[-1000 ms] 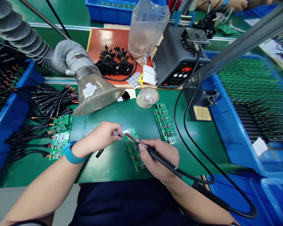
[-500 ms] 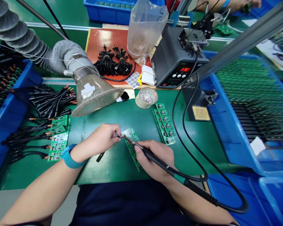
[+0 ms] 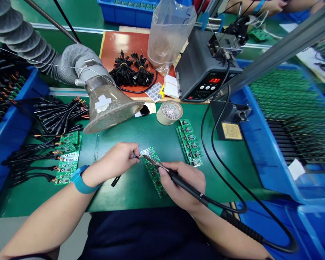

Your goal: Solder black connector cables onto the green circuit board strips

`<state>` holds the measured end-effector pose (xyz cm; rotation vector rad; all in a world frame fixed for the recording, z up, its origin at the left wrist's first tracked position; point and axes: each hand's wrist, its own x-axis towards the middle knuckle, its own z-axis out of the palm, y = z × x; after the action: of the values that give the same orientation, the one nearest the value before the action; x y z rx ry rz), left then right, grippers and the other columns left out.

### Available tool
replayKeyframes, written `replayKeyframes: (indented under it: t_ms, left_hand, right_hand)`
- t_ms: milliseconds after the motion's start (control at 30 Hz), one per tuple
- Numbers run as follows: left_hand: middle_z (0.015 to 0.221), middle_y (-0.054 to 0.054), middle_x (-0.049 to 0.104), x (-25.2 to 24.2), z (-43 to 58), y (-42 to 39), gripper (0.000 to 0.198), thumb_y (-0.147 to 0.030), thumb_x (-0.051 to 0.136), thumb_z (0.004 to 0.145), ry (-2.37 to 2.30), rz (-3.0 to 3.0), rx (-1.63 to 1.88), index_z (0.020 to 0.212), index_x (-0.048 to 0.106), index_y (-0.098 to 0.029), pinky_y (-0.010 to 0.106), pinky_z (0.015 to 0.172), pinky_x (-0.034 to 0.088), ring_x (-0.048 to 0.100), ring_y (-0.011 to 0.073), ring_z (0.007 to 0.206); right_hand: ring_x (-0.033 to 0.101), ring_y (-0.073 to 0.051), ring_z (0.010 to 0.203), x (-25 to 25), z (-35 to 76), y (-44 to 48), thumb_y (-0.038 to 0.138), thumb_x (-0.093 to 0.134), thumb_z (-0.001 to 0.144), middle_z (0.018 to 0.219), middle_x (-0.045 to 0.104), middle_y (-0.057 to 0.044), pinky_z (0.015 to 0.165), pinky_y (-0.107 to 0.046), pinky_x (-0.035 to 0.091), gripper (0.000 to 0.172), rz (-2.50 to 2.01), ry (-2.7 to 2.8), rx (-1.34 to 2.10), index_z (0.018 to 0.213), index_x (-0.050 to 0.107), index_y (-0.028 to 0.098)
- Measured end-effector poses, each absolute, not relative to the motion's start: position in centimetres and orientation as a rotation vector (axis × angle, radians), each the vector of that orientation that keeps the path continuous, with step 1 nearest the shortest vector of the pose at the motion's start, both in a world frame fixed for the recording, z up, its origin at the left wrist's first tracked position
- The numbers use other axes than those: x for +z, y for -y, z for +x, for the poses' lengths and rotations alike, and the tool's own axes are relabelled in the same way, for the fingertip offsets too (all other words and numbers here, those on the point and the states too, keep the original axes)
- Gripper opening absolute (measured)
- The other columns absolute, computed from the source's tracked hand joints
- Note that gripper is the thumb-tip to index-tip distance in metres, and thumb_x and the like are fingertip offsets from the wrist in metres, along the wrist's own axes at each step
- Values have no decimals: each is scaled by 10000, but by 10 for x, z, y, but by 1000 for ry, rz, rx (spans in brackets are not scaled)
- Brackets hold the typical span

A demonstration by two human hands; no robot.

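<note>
A green circuit board strip [image 3: 153, 169] lies on the green mat in front of me. My left hand [image 3: 119, 158] pinches the end of a short black cable [image 3: 116, 179] and holds its wires against the board's top left corner. My right hand [image 3: 182, 182] is wrapped round a black soldering iron [image 3: 178, 180], and the iron's tip rests at that same corner, right beside my left fingertips.
A fume hood [image 3: 108, 106] on a grey hose hangs behind my left hand. More board strips [image 3: 191, 141] lie to the right, wired boards [image 3: 67, 159] to the left. A solder pot [image 3: 169, 112], a soldering station [image 3: 203, 74], an iron stand [image 3: 229, 119] and blue bins [image 3: 287, 137] surround the mat.
Both hands stay at the board's top left corner with only slight shifts. The iron's cable loop has swung a little to the right.
</note>
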<state>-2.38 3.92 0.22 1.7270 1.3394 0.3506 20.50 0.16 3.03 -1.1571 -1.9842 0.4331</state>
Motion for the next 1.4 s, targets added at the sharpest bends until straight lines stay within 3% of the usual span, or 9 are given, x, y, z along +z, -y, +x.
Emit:
replayKeyframes:
  t_ms: [833,1400]
  left_hand:
    - [615,-68,567,2,-25,-40,74,-152,701,841,-1314,1700,322,828,657,-210,231,563,325,497,106,579]
    - [598,-75,558,6,-22,-40,77,-141,698,834,-1347,1665,336,845,647,-197,224,560,330,501,105,557]
  right_hand:
    - [625,-100,510,21,199,-9,177,667,927,651,688,38,568,-224,547,32,-1101,1930,564,915,683,202]
    - [646,-120,535,16,198,-8,172,662,918,686,718,15,558,-243,537,45,-1095,1975,514,925,660,215]
